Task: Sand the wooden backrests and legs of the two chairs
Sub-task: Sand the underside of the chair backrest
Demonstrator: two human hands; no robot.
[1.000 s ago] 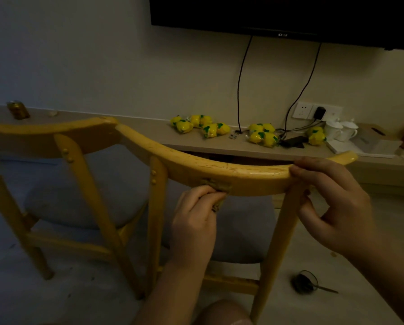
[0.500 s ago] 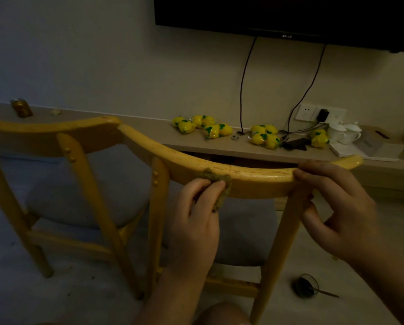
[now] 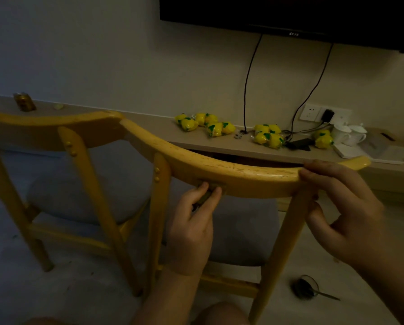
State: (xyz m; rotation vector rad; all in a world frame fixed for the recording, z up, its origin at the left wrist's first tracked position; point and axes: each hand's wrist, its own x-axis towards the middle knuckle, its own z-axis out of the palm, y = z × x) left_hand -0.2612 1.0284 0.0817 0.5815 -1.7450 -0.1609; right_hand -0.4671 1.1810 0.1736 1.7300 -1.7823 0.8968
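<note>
A dark television (image 3: 290,15) hangs on the wall, two cables (image 3: 247,85) dropping to a long shelf (image 3: 149,134). Yellow packets (image 3: 205,124) lie near white cups (image 3: 348,134) below a wall socket (image 3: 310,112). Scissors (image 3: 306,287) rest on the floor.

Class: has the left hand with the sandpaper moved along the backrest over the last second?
Yes. The left hand slid left with the sandpaper along the backrest, toward the left post.

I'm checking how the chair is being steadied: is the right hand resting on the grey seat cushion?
No, the right hand grips the curved wooden backrest near its right end, above the seat cushion.
</note>
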